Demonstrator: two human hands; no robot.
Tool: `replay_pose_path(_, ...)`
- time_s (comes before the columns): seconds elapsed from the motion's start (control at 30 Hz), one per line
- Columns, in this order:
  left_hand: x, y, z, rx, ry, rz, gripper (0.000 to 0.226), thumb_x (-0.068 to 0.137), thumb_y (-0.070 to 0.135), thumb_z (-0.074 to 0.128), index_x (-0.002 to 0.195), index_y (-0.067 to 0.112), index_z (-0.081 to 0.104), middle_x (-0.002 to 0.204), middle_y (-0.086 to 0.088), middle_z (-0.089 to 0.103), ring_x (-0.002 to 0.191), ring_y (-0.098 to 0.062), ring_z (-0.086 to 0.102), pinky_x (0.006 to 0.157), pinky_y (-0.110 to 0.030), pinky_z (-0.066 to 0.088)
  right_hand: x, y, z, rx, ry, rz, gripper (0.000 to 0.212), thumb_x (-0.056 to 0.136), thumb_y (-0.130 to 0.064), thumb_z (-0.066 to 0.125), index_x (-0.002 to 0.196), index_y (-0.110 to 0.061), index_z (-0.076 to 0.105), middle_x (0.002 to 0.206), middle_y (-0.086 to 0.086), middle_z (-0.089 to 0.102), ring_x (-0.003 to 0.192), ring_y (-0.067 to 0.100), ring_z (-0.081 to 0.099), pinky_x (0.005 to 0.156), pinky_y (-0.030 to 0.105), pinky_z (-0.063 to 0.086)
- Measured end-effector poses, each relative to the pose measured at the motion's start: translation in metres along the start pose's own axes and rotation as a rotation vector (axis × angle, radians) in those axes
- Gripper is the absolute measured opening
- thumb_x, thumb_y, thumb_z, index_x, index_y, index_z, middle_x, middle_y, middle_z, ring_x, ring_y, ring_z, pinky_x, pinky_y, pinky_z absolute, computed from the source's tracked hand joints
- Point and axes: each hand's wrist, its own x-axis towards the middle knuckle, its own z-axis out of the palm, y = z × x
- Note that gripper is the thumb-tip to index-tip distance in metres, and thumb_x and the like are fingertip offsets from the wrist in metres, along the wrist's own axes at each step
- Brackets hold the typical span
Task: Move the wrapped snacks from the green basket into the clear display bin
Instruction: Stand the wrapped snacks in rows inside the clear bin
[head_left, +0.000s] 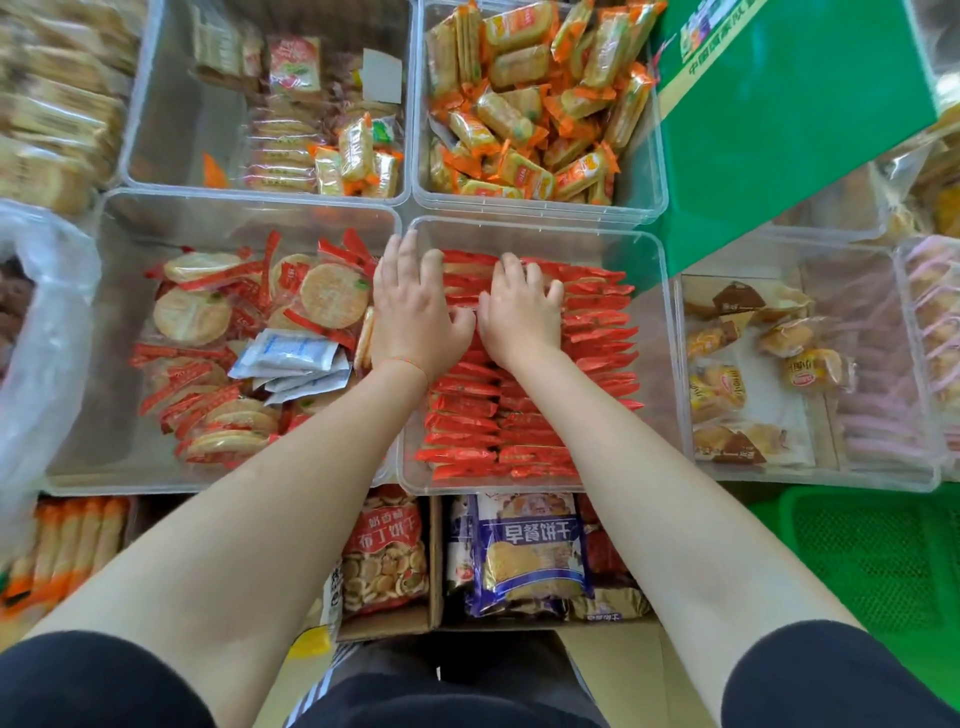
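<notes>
Wrapped snacks (597, 332): flat packets in red wrappers, standing on edge in tight rows that fill most of the clear display bin (660, 364) in front of me.
Left hand (415, 306): my palm lies down on the left rows, fingers straight and a little spread, reaching toward the bin's far wall; it presses the packets and grips nothing.
Right hand (522, 312): flat on the rows just beside my left, fingers spread and only slightly bent, thumb near the left thumb; it rests on the packets and holds none.
Green basket (872, 561): low at my right, below the bins; only its mesh corner shows.
Left neighbour bin (249, 208): loose round rice crackers (332, 293) in red-edged wrappers, with white sachets (291, 356) on top.
Far bins: orange-wrapped snacks (524, 119) heaped in the right one, a sparser mix in the left.
Right bin (810, 480): small wrapped cakes.
Green sign (779, 119): slants over the far right corner of my bin.
Below the bins: cardboard boxes with bagged biscuits (530, 556).
</notes>
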Motion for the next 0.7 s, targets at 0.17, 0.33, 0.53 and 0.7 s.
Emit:
replay_pose_path(0.17, -0.001, 0.002, -0.003, -0.099, -0.008, -0.018, 0.057, 0.084, 0.030, 0.044, 0.138, 0.010, 0.039, 0.160, -0.015, 0.016, 0.150, -0.028, 0.004, 0.122, -0.042, 0.005, 0.008, 0.003, -0.006, 0.071, -0.045, 0.015, 0.051, 0.102, -0.026, 0.033, 0.151, -0.011, 0.032, 0.158, -0.001, 0.027, 0.142, 0.026, 0.026, 0.114, 0.053, 0.022)
replay_pose_path(0.33, -0.001, 0.002, -0.008, -0.260, 0.017, -0.040, 0.065, 0.079, 0.030, 0.026, 0.140, 0.011, 0.041, 0.159, -0.013, 0.022, 0.149, -0.025, 0.007, 0.122, -0.038, 0.004, -0.019, -0.005, 0.014, 0.143, 0.069, -0.280, 0.063, 0.099, -0.041, 0.018, 0.153, -0.010, 0.029, 0.161, 0.008, 0.025, 0.150, 0.025, 0.017, 0.121, 0.047, 0.011)
replay_pose_path(0.53, -0.001, 0.000, -0.008, -0.326, 0.031, -0.053, 0.065, 0.080, 0.030, 0.023, 0.140, 0.010, 0.041, 0.159, -0.010, 0.026, 0.150, -0.022, 0.008, 0.122, -0.038, 0.006, -0.008, -0.007, 0.020, 0.211, -0.033, -0.244, 0.055, 0.104, -0.041, 0.021, 0.155, -0.018, 0.027, 0.161, -0.002, 0.024, 0.150, 0.019, 0.015, 0.121, 0.048, 0.005)
replay_pose_path(0.7, 0.001, -0.003, -0.007, -0.418, 0.048, -0.095, 0.059, 0.086, 0.021, 0.028, 0.142, 0.008, 0.041, 0.157, -0.007, 0.030, 0.149, -0.019, 0.013, 0.122, -0.038, 0.011, -0.007, -0.002, 0.014, 0.282, 0.355, -0.189, 0.015, 0.084, -0.013, 0.064, 0.097, -0.011, 0.072, 0.097, 0.006, 0.066, 0.099, 0.032, 0.058, 0.083, 0.044, 0.045)
